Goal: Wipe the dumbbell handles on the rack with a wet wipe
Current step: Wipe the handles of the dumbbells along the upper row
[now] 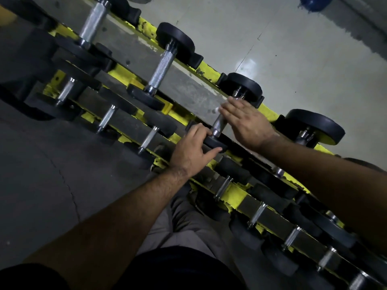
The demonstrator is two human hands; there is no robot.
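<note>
A yellow rack (209,70) runs diagonally with black-ended dumbbells on its tiers. My right hand (247,122) lies over the knurled steel handle (218,124) of one upper-tier dumbbell, fingers fairly straight. A sliver of white wet wipe (216,110) shows at its fingertips; most of the wipe is hidden under the hand. My left hand (192,146) grips the near black end weight (213,143) of that same dumbbell, thumb under its edge. To the left, another dumbbell handle (162,70) lies bare.
More dumbbells sit on the upper tier to the left (93,19) and right (314,124). A lower tier holds several smaller dumbbells (106,118). Grey tiled floor (293,49) lies beyond the rack, and my trousers (188,222) show below.
</note>
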